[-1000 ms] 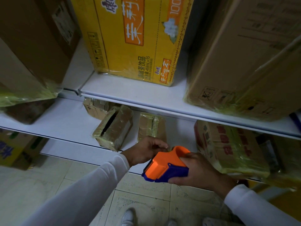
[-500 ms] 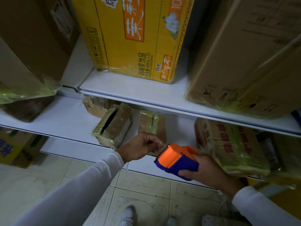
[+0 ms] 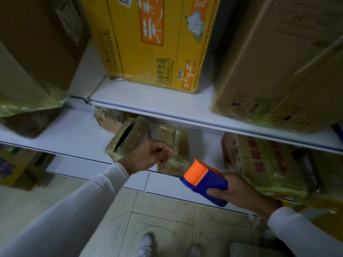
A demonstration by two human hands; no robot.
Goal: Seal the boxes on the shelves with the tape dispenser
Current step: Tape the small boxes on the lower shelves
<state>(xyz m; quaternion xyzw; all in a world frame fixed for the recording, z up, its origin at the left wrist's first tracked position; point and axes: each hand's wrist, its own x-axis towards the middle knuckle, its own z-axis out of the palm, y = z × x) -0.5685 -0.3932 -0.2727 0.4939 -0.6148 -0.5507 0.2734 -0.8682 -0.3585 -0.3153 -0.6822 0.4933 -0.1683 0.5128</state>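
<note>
My right hand (image 3: pixel 239 191) grips an orange and blue tape dispenser (image 3: pixel 203 183) in front of the lower shelf (image 3: pixel 78 138). My left hand (image 3: pixel 148 154) pinches the free end of the clear tape (image 3: pixel 176 158), which runs from the dispenser's orange nose. Just behind the tape stands a small brown box (image 3: pixel 174 140) wrapped in yellowish tape on the lower shelf. To its left lies another small taped box (image 3: pixel 128 138) with a dark slit along its top.
The upper shelf (image 3: pixel 167 104) carries a yellow drinks carton (image 3: pixel 154 41) and large brown cartons at left (image 3: pixel 37 52) and right (image 3: pixel 282 62). A red-printed taped box (image 3: pixel 259 160) sits at lower right. Tiled floor (image 3: pixel 157 219) and my shoes lie below.
My hands have drawn apart: the right hand carried the dispenser right and down, the left hand stayed near the small box, and a strip of tape is stretched out between them.
</note>
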